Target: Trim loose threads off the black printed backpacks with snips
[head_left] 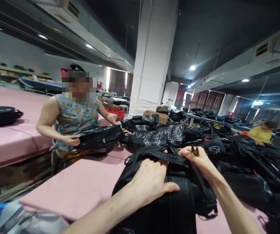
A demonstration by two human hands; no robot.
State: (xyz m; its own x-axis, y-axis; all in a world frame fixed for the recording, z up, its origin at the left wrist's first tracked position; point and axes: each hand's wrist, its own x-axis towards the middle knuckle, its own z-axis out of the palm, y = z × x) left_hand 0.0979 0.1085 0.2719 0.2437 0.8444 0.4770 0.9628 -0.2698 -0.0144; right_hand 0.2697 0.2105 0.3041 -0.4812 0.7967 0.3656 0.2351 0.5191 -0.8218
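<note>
A black backpack (154, 208) lies in front of me on a pink-covered table. My left hand (149, 177) reaches across it, the fingers hooked under a padded strap (165, 156) near the top, the thumb stretched out over the back panel. Their tips are partly hidden by the strap. My right hand (199, 161) is closed at the strap's right end, pinching its edge. From the same hand poke the dark pointed blades of small thread snips (194, 150); their handle is hidden in the palm.
Opposite on the left, a person in a floral top (77, 113) handles another black backpack (100, 138). Black bags with white squiggles (154, 138) pile up beyond mine and to the right. A person in yellow (260, 135) is far right. A white pillar (152, 55) stands behind.
</note>
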